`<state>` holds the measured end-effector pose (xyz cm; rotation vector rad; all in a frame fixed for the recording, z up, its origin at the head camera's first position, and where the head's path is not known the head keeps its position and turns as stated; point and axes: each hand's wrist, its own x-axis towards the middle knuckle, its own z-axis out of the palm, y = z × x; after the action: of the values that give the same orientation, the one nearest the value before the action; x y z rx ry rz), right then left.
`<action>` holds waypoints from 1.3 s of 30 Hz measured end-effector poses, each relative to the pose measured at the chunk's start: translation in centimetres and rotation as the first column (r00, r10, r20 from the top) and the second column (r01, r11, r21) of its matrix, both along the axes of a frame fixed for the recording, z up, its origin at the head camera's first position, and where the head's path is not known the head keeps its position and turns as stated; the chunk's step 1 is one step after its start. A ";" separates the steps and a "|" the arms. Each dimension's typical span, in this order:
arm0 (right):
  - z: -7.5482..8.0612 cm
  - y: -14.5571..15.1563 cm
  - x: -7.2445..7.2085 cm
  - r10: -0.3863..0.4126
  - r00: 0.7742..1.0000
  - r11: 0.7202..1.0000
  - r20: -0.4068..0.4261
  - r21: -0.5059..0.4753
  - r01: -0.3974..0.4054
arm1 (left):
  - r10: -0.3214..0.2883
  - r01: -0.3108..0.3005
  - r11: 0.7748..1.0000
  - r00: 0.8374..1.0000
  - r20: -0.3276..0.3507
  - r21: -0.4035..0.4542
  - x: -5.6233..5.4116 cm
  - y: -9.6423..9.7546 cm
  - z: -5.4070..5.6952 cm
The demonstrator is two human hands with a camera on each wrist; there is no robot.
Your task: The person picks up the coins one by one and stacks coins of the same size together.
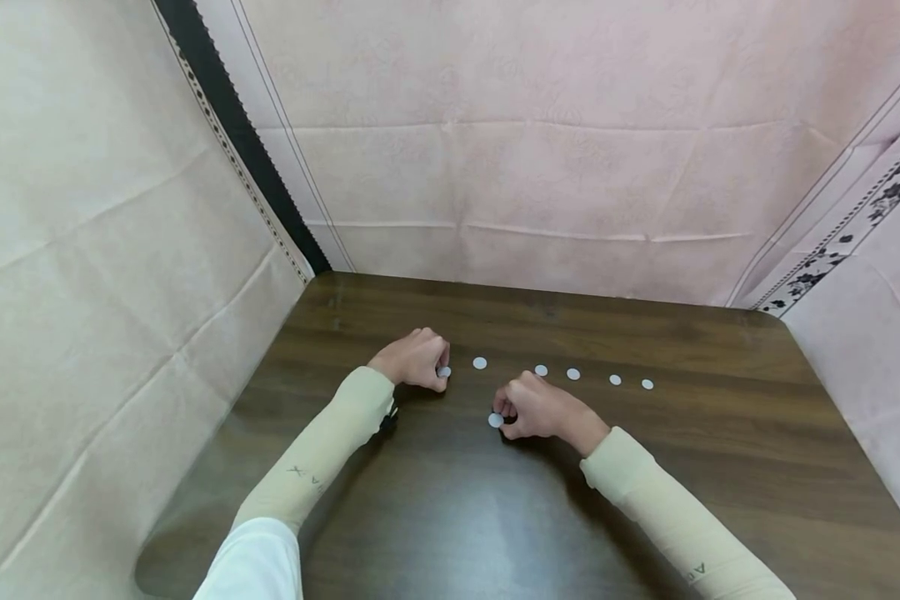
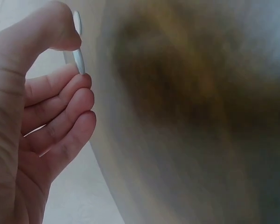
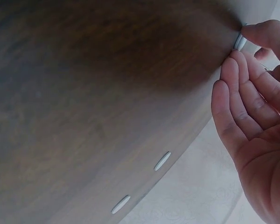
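My left hand [image 1: 418,359] pinches a small white round disc [image 1: 444,372] just above the table's far left part. In the left wrist view that disc [image 2: 79,61] appears edge-on between thumb and fingers. Nearer the table's middle, my right hand [image 1: 542,406] holds another white disc [image 1: 496,420] between thumb and fingertips. The right wrist view shows this disc [image 3: 241,43] edge-on too, at or close to the wood. Beyond the hands, several more white discs [image 1: 573,374] lie in a row; the leftmost one [image 1: 480,363] is right of my left hand.
The dark wooden table [image 1: 435,500] has a glossy surface. Pale cloth [image 1: 540,183] hangs along its far edge and at both sides. A dark strip [image 1: 247,133] runs down at the back left. Small dark gear [image 1: 390,417] sits under the left wrist.
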<state>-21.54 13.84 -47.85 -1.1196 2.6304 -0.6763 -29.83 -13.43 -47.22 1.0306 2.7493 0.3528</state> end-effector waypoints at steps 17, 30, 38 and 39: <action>-0.1 0.0 -0.1 -0.004 1.000 1.000 0.017 -0.002 0.004 | -0.051 0.051 0.998 0.999 -0.019 0.043 4.7 0.6 0.2; -0.1 0.0 -0.2 -0.008 0.999 1.000 0.034 0.003 0.008 | -0.063 0.066 0.996 0.997 -0.049 0.060 6.9 1.1 -1.0; 0.0 0.0 -0.2 -0.019 0.999 1.000 0.037 0.017 0.018 | -0.079 0.081 0.995 0.996 -0.035 0.060 7.2 1.5 -1.4; 0.0 0.0 -0.2 -0.019 0.999 1.000 0.035 0.016 0.018 | -0.079 0.081 0.995 0.996 -0.033 0.060 7.1 1.6 -1.5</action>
<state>-21.78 13.87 -47.84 -1.0702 2.6147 -0.6711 -22.69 -11.86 -48.68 1.1672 2.7295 0.4148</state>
